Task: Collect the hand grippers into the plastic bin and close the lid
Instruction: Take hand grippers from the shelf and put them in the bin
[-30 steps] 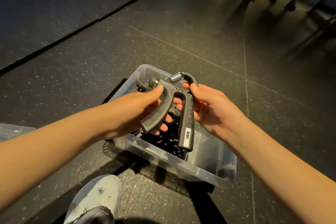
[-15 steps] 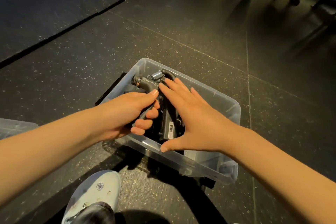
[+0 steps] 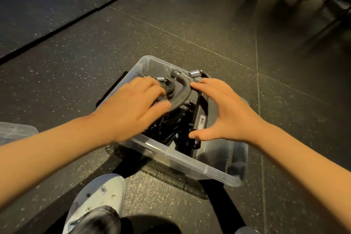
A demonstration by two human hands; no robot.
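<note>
Fingers (image 3: 150, 84) of the left hand (image 3: 131, 108) curl down over the lower end of a grey hand gripper (image 3: 182, 93). The thumb lies against its curved handle, so the hand grips it, though motion blur softens the outline. The fingers of the right hand (image 3: 229, 114) are spread and nearly straight, their tips touching the top of the same gripper close to its metal spring (image 3: 195, 72), and the thumb is stretched wide and holds nothing. Under everything lies a dark rubber floor (image 3: 171, 34), flecked with pale specks and crossed by thin seams. On it stands the clear plastic bin (image 3: 171, 157), its top open, and both hands reach into it from the near side. A flat black edge (image 3: 111, 89) shows from under its far left side. At the left border of the view sits a clear plastic piece (image 3: 15, 131); whether it is the lid cannot be told. A pale shoe (image 3: 100, 195) with small charms rests on the floor just before the bin's near wall. Inside the bin, mostly toward its left end, the other hand grippers (image 3: 171, 125) lie in a black tangle. The gripped one sits on top of them, and its second handle, bearing a white label (image 3: 202, 120), slants down toward the near wall.
</note>
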